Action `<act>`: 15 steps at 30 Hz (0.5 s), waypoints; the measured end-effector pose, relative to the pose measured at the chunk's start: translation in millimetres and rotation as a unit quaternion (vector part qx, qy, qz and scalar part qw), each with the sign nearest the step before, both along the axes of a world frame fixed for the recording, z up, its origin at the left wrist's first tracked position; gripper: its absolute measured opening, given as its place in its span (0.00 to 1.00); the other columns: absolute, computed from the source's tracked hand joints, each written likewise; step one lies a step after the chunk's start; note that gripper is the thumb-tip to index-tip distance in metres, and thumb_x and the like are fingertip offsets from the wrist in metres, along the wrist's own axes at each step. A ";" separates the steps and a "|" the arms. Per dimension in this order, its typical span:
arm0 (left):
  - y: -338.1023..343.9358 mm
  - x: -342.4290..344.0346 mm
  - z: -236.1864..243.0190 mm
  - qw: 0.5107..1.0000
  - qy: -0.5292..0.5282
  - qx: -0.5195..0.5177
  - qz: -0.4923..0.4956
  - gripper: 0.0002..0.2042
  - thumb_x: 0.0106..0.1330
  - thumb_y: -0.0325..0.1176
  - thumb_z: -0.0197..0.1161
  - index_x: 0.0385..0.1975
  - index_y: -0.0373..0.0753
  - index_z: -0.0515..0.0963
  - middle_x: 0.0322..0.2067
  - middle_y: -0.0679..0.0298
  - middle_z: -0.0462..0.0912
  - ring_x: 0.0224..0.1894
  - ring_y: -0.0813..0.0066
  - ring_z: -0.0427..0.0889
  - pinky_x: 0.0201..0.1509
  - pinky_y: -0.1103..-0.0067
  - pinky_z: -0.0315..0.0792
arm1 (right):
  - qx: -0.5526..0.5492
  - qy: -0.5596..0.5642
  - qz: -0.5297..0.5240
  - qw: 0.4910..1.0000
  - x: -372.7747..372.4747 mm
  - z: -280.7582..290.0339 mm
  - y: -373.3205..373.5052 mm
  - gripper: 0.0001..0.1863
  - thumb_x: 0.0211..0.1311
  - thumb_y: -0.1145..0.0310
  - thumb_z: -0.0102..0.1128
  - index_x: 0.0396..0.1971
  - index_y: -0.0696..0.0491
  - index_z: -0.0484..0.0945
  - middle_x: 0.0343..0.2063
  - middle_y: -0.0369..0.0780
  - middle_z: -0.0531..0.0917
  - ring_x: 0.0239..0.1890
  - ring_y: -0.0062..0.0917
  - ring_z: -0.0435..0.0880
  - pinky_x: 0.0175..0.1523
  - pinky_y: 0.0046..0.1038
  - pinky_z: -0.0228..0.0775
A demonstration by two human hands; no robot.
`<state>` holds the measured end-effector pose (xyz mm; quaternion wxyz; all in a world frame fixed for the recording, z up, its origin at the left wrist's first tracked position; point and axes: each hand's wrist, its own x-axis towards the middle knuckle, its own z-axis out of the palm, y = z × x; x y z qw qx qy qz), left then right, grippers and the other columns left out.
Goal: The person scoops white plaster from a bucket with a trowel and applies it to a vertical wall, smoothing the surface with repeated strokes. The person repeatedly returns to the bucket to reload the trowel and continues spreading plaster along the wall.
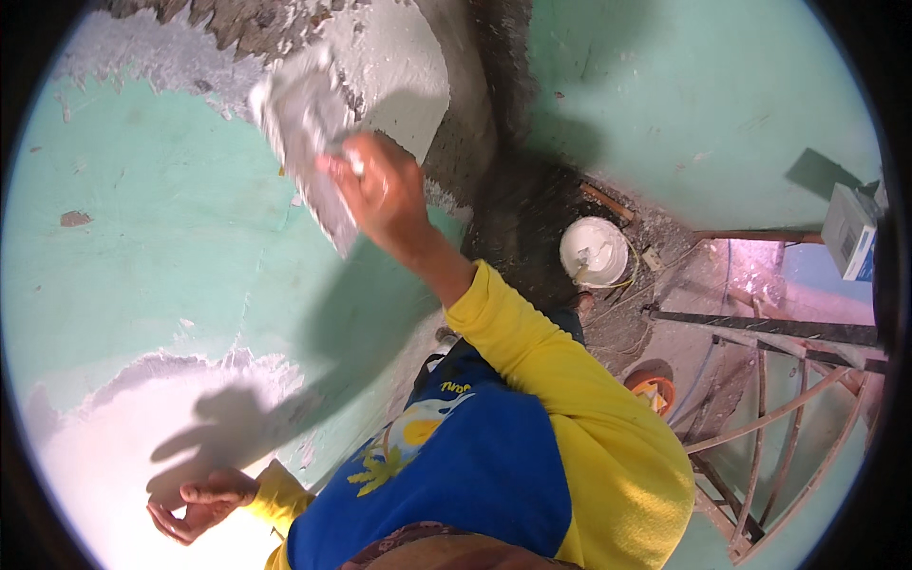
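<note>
My right hand (380,190) grips a wide plastering blade (302,114) coated with wet, grey-white compound, held at the upper left against a mint-green wall (161,237), over a rough patch of pale compound and bare cement (408,85). The blade is blurred by motion, and its handle is mostly hidden in my fingers. At the lower left my left hand (198,505) holds nothing, its fingers loosely curved and apart, beside a brightly lit white patch (104,446) on the wall, where its shadow falls.
A white bucket (598,242) and an orange bucket (651,380) stand on the dirty floor (627,332) with hoses or cords. At the right are a metal frame (760,328) with curved bars and a boxy grey item (845,228). Another green wall (703,95) rises at upper right.
</note>
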<state>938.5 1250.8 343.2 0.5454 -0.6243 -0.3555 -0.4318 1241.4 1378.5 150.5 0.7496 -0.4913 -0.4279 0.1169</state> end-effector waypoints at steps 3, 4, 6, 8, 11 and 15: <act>-2.9 -0.2 2.4 1.000 0.009 0.002 -0.023 0.21 0.76 0.47 0.55 0.55 0.33 0.73 0.54 0.55 0.67 0.54 0.67 0.70 0.57 0.69 0.69 | -0.038 -0.076 0.048 0.995 -24.8 -40.8 -50.4 0.13 0.63 0.62 0.68 0.35 0.55 0.77 0.27 0.44 0.81 0.27 0.40 0.82 0.30 0.38 0.74; -1.9 -0.8 1.2 1.000 0.007 0.005 -0.016 0.21 0.76 0.47 0.55 0.55 0.33 0.73 0.54 0.55 0.66 0.54 0.67 0.70 0.57 0.69 0.69 | -0.045 -0.044 0.030 0.998 -26.3 -59.9 -54.0 0.13 0.62 0.62 0.69 0.35 0.55 0.77 0.27 0.43 0.81 0.25 0.38 0.82 0.30 0.36 0.74; -1.9 0.1 -1.5 1.000 -0.001 0.006 0.005 0.21 0.76 0.45 0.55 0.56 0.33 0.72 0.54 0.54 0.65 0.54 0.67 0.70 0.57 0.69 0.70 | -0.066 0.015 -0.001 0.998 -22.6 -95.1 -60.2 0.13 0.62 0.61 0.69 0.36 0.54 0.77 0.27 0.41 0.81 0.22 0.32 0.82 0.29 0.32 0.75; -5.6 -6.1 1.7 1.000 0.004 -0.001 0.008 0.20 0.76 0.45 0.55 0.56 0.33 0.72 0.53 0.55 0.65 0.54 0.68 0.69 0.59 0.69 0.67 | -0.191 0.280 -0.007 0.941 1.7 -115.8 -42.2 0.14 0.66 0.60 0.66 0.37 0.56 0.76 0.22 0.38 0.79 0.20 0.23 0.80 0.26 0.28 0.75; -11.3 2.8 9.7 1.000 0.018 0.008 -0.001 0.20 0.76 0.45 0.55 0.55 0.32 0.72 0.53 0.55 0.65 0.54 0.68 0.70 0.59 0.69 0.67 | -0.156 0.485 0.058 0.859 53.8 -154.4 -2.9 0.19 0.69 0.55 0.64 0.42 0.55 0.72 0.22 0.39 0.77 0.19 0.26 0.79 0.24 0.30 0.75; -1.5 0.5 2.4 1.000 0.015 0.019 0.016 0.21 0.76 0.45 0.56 0.54 0.31 0.72 0.53 0.54 0.66 0.53 0.66 0.71 0.58 0.69 0.69 | -0.150 0.527 0.104 0.830 85.6 -173.6 33.9 0.21 0.69 0.53 0.63 0.44 0.55 0.68 0.24 0.42 0.77 0.18 0.29 0.79 0.23 0.33 0.76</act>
